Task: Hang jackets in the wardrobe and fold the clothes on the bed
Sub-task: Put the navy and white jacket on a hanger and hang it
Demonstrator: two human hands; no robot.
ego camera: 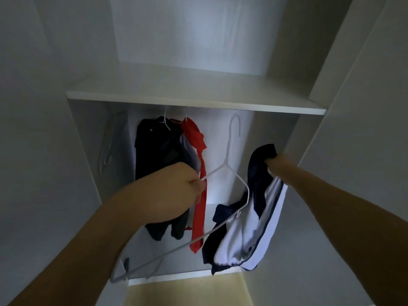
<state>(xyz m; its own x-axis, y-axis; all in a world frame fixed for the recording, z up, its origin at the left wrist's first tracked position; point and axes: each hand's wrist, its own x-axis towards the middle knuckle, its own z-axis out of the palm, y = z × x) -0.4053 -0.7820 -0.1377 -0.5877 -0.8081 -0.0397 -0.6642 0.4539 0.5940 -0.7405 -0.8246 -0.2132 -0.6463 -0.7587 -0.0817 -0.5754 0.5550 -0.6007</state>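
Note:
My left hand [176,193] grips one arm of a white wire hanger [229,151], held up in front of the open wardrobe with its hook pointing up. My right hand [277,165] grips the top of a navy and white jacket [247,228] that hangs down beside the hanger; the hanger's right end touches the fabric. Inside the wardrobe a dark garment [154,155] and a red garment [198,177] hang on hangers below the shelf.
A white shelf [198,100] spans the wardrobe above the hanging space. An empty pale hanger [106,149] hangs at the far left. White side panels [353,151] stand on both sides. The wardrobe floor edge [167,278] lies below, with pale flooring in front.

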